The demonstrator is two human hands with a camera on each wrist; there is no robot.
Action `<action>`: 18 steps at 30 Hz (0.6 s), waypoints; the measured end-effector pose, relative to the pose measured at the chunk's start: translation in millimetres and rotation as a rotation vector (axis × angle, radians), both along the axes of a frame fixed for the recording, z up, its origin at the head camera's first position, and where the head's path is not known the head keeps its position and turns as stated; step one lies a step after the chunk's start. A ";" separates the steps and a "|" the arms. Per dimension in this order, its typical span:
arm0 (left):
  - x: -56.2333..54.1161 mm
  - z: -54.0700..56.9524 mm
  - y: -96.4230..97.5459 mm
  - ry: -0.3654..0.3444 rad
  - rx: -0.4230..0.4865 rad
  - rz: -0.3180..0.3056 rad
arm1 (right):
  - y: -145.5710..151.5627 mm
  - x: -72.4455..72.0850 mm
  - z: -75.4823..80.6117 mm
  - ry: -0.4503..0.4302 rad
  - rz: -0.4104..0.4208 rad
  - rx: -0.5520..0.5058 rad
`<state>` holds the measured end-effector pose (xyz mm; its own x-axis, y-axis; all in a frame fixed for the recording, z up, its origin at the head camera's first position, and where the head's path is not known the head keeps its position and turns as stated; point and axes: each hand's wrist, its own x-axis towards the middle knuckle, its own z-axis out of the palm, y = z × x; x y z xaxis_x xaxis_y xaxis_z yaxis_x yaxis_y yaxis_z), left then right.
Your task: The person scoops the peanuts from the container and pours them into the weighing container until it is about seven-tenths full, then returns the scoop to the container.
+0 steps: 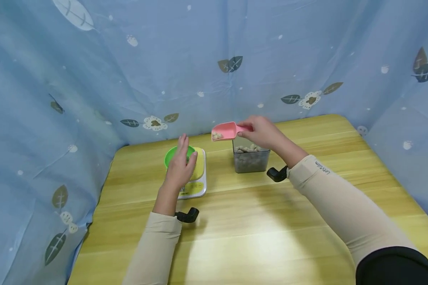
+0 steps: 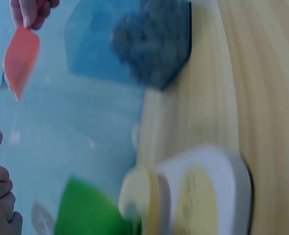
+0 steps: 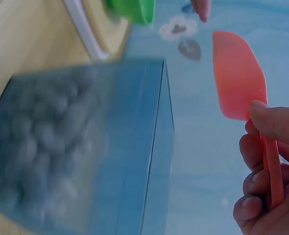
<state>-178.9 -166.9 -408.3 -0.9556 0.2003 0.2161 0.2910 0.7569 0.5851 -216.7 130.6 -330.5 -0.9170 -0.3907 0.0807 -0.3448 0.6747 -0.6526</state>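
Note:
My right hand (image 1: pixel 263 131) grips the handle of a pink scoop (image 1: pixel 225 130) above a clear, dark-tinted box (image 1: pixel 251 163). A few pale pieces (image 1: pixel 217 135) lie near the scoop's lip. Many pale, lumpy pieces that look like unshelled peanuts (image 3: pixel 46 127) partly fill the box. My left hand (image 1: pixel 180 168), its fingers extended in the head view, is over or beside a green bowl (image 1: pixel 170 154) and hides much of it; whether they touch I cannot tell. Under the bowl is a white and yellow kitchen scale (image 1: pixel 199 170), its display partly covered by the hand.
The box and scale stand side by side toward the back of a wood-grain table (image 1: pixel 242 221). Close behind the table hangs a blue patterned curtain (image 1: pixel 199 59), which also runs along both sides. A black wrist camera (image 1: pixel 188 215) sticks out from the left wrist.

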 end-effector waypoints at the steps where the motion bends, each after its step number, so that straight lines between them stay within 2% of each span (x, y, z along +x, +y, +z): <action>1: 1.4 -1.4 -7.3 -0.001 -0.014 0.017 | -5.6 -0.7 -0.7 -0.001 0.007 -0.005; 8: 9.6 -12.2 -45.6 -0.037 -0.029 0.111 | -45.7 -3.2 -7.4 -0.011 0.038 -0.035; 13: 13.0 -21.9 -59.5 -0.072 -0.021 0.139 | -71.9 -2.5 -14.0 -0.007 0.060 -0.061; 18: 15.0 -32.8 -67.2 -0.117 -0.017 0.145 | -95.1 -1.4 -25.4 0.007 0.068 -0.043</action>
